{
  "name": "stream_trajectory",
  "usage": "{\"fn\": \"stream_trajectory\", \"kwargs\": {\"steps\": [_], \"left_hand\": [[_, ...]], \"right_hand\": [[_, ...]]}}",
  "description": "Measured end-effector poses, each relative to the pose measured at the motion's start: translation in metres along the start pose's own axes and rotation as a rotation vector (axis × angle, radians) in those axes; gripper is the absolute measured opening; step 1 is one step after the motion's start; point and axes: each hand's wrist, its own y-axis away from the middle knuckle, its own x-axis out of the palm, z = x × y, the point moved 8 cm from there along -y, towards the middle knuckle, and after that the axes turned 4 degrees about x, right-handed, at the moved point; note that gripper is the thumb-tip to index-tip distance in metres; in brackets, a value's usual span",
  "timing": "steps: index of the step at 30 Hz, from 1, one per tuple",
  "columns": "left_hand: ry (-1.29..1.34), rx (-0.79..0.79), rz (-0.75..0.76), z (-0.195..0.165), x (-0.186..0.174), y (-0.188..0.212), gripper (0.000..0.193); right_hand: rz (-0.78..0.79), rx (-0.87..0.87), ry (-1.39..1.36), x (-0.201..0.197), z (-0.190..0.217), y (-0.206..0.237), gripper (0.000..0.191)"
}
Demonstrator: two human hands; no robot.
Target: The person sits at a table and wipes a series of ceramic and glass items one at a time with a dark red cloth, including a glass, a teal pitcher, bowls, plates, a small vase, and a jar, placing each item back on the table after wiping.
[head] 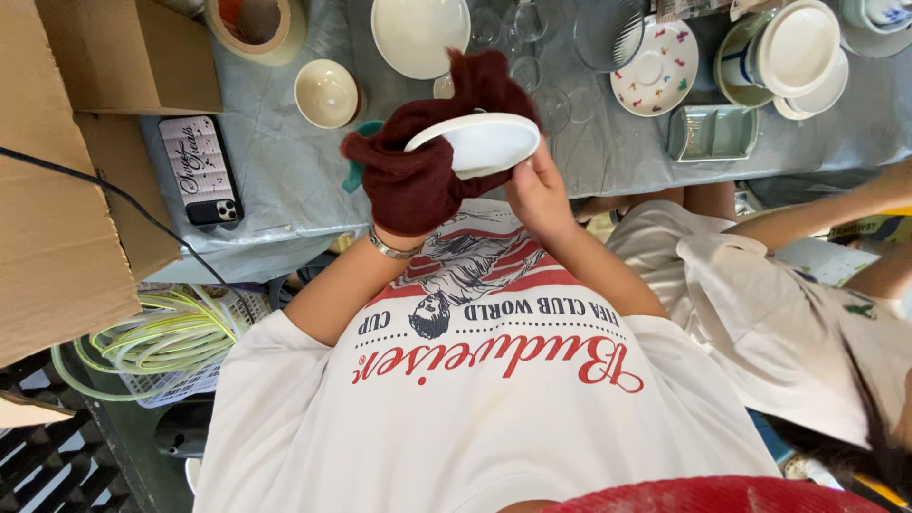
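Left hand wrapped in one dark red cloth, closed against one small white plate's underside. Right hand gripped same plate's near rim, fingers curled. One phone lay well left of left hand. One cream bowl sat beyond it. One patterned saucer, one green tray stood beyond right hand, rightward.

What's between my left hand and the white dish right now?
A dark red cloth, bunched over the left hand and pressed against the white dish, which the right hand holds by its rim. Head view.
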Motion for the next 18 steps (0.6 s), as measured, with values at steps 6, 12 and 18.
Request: {"fn": "stream_trajectory", "kwargs": {"steps": [6, 12, 18], "left_hand": [[-0.671, 0.491, 0.033, -0.037, 0.005, 0.006, 0.048], [-0.539, 0.601, 0.1, -0.037, 0.011, 0.009, 0.045], [-0.504, 0.633, 0.339, -0.041, 0.032, 0.006, 0.055]], "right_hand": [[-0.318, -0.351, 0.455, -0.048, -0.012, 0.039, 0.044], [-0.413, -0.556, 0.594, -0.045, 0.049, 0.031, 0.039], [-0.036, -0.795, 0.817, 0.024, 0.113, 0.012, 0.036]]}}
